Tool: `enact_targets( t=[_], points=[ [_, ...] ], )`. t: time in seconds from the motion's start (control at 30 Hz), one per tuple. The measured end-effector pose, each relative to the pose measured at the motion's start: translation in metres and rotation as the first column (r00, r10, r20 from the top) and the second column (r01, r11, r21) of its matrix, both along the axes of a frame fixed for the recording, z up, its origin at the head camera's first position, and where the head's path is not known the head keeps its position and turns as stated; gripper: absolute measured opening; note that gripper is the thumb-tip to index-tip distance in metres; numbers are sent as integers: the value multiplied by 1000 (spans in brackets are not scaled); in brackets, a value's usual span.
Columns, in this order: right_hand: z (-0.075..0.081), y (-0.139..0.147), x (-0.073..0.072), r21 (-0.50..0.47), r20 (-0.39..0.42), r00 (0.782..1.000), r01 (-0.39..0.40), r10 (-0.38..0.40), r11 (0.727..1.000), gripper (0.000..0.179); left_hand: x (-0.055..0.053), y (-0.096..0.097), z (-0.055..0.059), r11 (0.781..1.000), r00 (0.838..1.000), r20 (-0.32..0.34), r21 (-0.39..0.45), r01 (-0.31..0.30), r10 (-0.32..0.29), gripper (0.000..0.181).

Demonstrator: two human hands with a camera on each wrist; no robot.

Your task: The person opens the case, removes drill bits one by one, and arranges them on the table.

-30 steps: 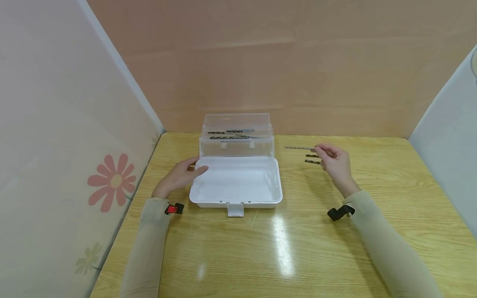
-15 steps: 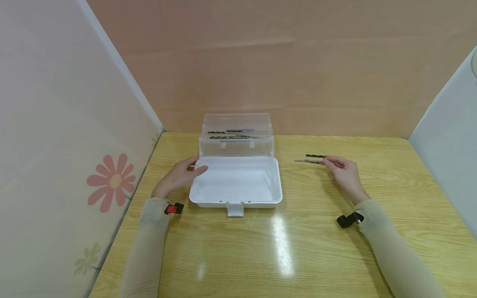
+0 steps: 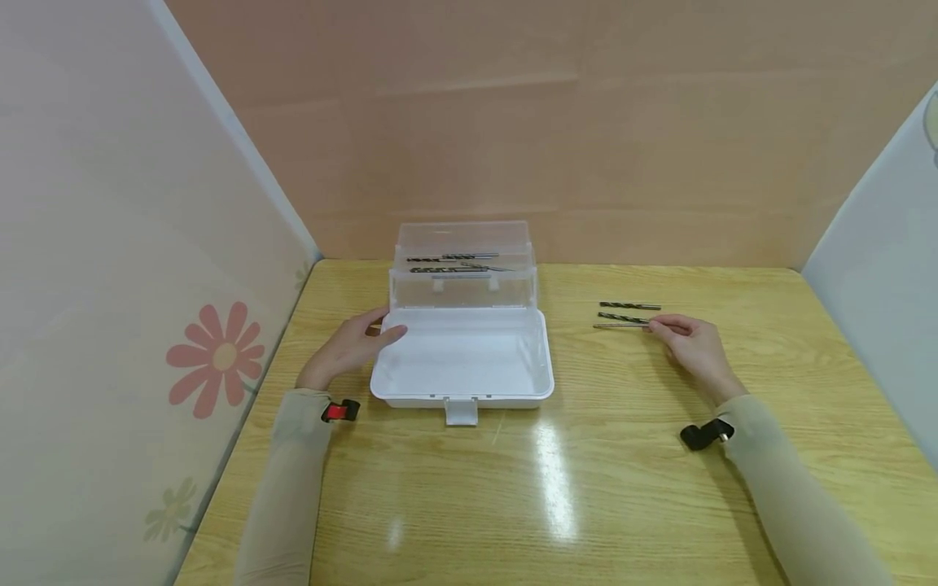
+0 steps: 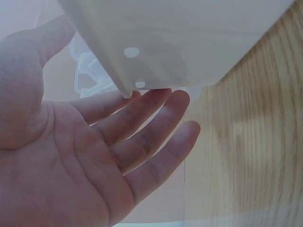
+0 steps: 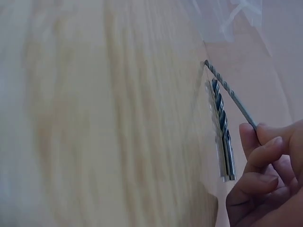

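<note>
In the head view, a white plastic toolbox [image 3: 463, 356] stands with its clear lid and stepped trays [image 3: 464, 287] raised behind it. My left hand [image 3: 352, 346] holds the box's left side, thumb over the rim; in the left wrist view its loosely bent fingers [image 4: 147, 137] touch the outer wall. A slim metal drill bit [image 3: 620, 325] is pinched between the thumb and fingers of my right hand [image 3: 692, 346]. Just beyond it, two thicker drill bits [image 3: 630, 306] lie on the table; the right wrist view shows the slim bit [image 5: 232, 96] tilted, its tip near the tabletop.
Several drill bits [image 3: 449, 269] lie in the raised trays. The box's front latch [image 3: 461, 412] hangs down. The wood-grain table [image 3: 469, 505] meets a tan backdrop [image 3: 586, 146] behind and a floral panel [image 3: 212, 358] on the left.
My right hand has moved right and toward me with the slim drill bit, lowering it beside the two bits on the table. My left hand has stayed at the toolbox.
</note>
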State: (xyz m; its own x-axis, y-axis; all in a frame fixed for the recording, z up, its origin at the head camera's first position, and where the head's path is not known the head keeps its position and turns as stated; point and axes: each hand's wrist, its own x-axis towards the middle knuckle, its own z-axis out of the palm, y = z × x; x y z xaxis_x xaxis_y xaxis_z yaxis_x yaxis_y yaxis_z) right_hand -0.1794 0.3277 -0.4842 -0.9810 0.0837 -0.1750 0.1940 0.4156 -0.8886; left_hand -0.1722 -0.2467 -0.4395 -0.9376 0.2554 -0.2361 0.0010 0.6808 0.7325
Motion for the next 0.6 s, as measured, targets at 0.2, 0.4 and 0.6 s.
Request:
enact_targets(
  t=[0.2,0.4,0.6],
  points=[
    [1,13,2,68,-5,999,-41,41,997,56,-1,0,-1,1000,1000,-3,-8,7,-7,90],
    [-1,21,1,312,-28,995,-78,91,947,56,-1,-1,-1,1000,1000,-4,-11,5,-5,90],
    [0,21,-2,365,-13,990,-128,143,922,58,-1,-1,-2,1000,1000,0,-8,6,-6,90]
  ],
)
